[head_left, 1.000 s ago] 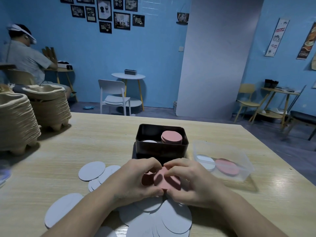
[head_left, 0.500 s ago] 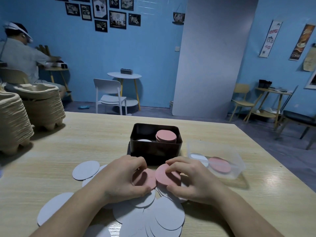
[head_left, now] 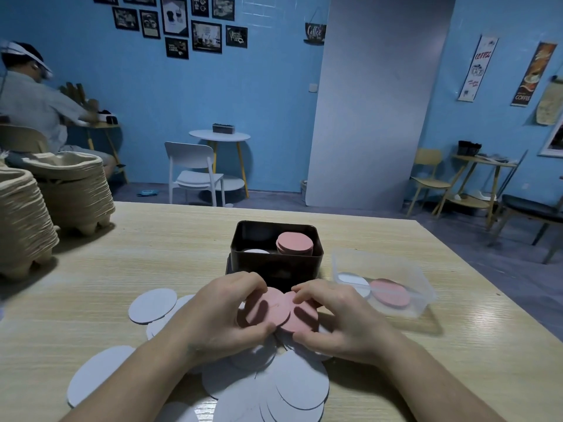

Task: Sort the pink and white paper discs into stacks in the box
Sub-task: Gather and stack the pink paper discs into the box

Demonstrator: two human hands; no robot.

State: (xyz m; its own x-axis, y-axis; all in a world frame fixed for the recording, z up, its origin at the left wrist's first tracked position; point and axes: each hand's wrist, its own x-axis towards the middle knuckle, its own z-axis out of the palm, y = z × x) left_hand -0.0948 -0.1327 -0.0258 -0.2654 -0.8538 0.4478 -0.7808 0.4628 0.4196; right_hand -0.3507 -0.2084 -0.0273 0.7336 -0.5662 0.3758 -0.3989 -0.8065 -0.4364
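Note:
A black box (head_left: 243, 239) stands at the table's middle, holding a stack of pink discs (head_left: 295, 242) on its right and a low white stack (head_left: 256, 251) on its left. Just in front of it, my left hand (head_left: 222, 315) grips one pink disc (head_left: 268, 306) and my right hand (head_left: 341, 321) grips another pink disc (head_left: 300, 318); the two discs overlap at their edges. Several loose white discs (head_left: 292, 388) lie spread on the table under and before my hands, with more white discs (head_left: 152, 305) at the left.
A clear plastic tub (head_left: 405, 269) with one white and one pink disc sits right of the box. Two tall stacks of pulp trays (head_left: 70, 193) stand at the table's left. Beyond the far table edge are chairs, small tables and a seated person (head_left: 33, 105).
My hands pulled the two pink discs apart, then brought them close again, so that they now overlap and sit a little higher above the white pile.

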